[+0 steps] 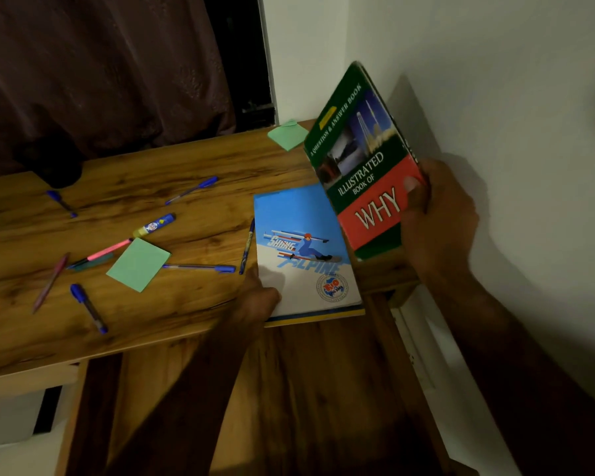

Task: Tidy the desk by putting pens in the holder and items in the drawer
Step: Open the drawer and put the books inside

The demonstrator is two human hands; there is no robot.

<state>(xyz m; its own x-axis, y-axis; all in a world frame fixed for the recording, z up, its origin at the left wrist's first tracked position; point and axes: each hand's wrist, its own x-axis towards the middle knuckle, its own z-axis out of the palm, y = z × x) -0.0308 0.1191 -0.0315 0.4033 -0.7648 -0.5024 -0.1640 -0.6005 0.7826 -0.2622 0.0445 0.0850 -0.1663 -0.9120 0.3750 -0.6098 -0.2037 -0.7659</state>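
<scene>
Gripping the tilted Book of Why, right hand; left hand pinches skiing notebook; pens scattered centre-left, unsorted.

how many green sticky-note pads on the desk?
2. Near pad lies on the desk left of the notebook; far pad sits at the back edge beside the raised book. More may hide beneath those two.

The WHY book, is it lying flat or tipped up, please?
Tipped up: the right hand grips its edge, holding the WHY book steeply tilted over the desk.
</scene>
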